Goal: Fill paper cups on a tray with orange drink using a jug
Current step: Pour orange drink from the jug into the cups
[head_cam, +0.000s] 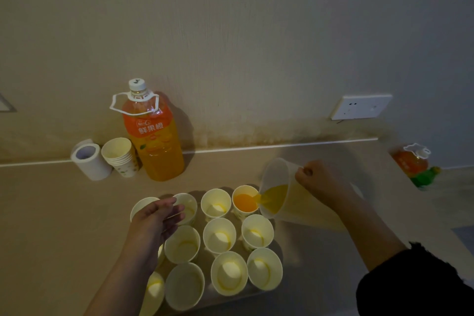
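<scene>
Several paper cups stand in rows on a tray (289,287) near the table's front edge. My right hand (318,181) grips the handle of a clear plastic jug (279,185), tipped to the left. Orange drink runs from its spout into the far right cup (245,201), which holds orange liquid. The cup beside it (216,204) and the others, such as the middle cup (219,236), look empty. My left hand (156,218) hovers with relaxed fingers over the left cups, near the rim of a far-left cup (143,204), and hides part of that row.
A large bottle of orange drink (154,136) stands at the back by the wall. Left of it are a stack of spare cups (120,156) and a white roll (89,161). A wall socket (360,106) is at right, with another bottle (413,161) beyond the table's end.
</scene>
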Available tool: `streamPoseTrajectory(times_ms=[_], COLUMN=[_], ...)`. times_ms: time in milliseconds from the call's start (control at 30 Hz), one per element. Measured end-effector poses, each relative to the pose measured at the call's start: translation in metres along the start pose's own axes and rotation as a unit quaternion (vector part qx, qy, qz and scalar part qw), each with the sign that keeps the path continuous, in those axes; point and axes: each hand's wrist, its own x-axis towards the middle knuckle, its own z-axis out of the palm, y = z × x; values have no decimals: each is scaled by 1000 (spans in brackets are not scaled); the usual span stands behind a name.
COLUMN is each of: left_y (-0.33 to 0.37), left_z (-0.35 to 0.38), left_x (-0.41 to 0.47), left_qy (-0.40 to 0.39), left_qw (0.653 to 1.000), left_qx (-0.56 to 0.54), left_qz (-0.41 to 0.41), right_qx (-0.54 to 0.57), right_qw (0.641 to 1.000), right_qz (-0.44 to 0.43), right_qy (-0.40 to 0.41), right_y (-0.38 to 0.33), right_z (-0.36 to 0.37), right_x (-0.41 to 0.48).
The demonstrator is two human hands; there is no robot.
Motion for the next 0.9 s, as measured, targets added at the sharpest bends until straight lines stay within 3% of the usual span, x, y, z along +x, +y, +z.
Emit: streamPoseTrajectory(times_ms=[900], left_y=[7], left_z=[10], left_x=[-3], left_qy=[-12], left_qw=[1000], left_qx=[0], left_qz=[10], right_qx=[45], right_qw=[995], right_qz=[71], right_qy=[61], right_y=[4], right_z=[-14], right_x=[-19])
